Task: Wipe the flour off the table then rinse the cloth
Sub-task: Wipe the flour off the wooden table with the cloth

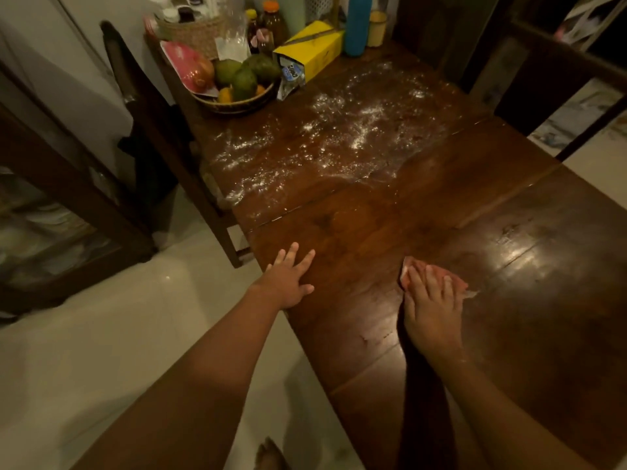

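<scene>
We press pink cloth (428, 273) under flat right hand (432, 307) on wooden table (529, 300); left hand (288, 279), fingers spread, braces us at table edge. Flour (325, 137) lies beyond cloth, toward fruit basket (237, 100).

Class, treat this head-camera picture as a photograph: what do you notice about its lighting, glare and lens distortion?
Head view: dim, warm indoor light; bright glare patches on the polished table, to the right of the cloth under the right hand; the flour catches the light as white speckles; the wide-angle lens bows the table edges and stretches both forearms.
</scene>
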Demonstrator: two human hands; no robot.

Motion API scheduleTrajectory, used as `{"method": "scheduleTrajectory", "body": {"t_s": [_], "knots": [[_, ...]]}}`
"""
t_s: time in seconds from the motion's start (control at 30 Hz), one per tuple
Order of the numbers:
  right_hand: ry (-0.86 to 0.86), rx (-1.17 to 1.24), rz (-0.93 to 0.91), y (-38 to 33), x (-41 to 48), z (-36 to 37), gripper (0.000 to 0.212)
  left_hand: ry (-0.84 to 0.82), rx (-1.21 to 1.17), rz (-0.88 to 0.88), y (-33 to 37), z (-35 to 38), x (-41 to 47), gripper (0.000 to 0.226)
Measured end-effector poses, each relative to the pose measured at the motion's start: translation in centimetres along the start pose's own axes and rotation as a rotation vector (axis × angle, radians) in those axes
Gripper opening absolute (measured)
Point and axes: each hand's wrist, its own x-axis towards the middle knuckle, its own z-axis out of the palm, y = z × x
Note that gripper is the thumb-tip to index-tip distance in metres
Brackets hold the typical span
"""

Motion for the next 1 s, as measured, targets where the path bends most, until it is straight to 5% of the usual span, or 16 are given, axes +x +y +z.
{"method": "scheduleTrajectory", "body": {"t_s": [0.23, 0.53, 0.7, 0.77, 0.9, 1.0], "knots": [[-0.134, 0.027, -0.300, -7.6, -4.4, 1.3, 0.051, -0.033, 0.122, 0.107, -1.9, -0.2, 0.6, 0.069], [-0.020, 0.078, 0.088, -5.0, 10.0, -1.1, 0.052, -0.024, 0.097, 0.265, -6.4, -3.6, 5.6, 0.063], [-0.037, 0.091, 0.074, -6.6, 21.9, -2.7, 0.052, -0.040, 0.111, 0.271, -7.3, -2.6, 6.5, 0.063], [-0.049, 0.071, -0.011, -8.4, 23.7, -2.6, 0.053, -0.043, 0.097, 0.281, -7.3, -2.6, 6.6, 0.063], [-0.135, -0.036, -0.510, -10.8, 21.2, -1.4, 0.052, -0.008, 0.063, 0.289, -7.2, -2.6, 6.2, 0.063], [-0.159, -0.070, -0.620, -8.5, 20.5, -1.9, 0.052, -0.031, 0.068, 0.284, -7.1, -2.9, 6.2, 0.063]]}}
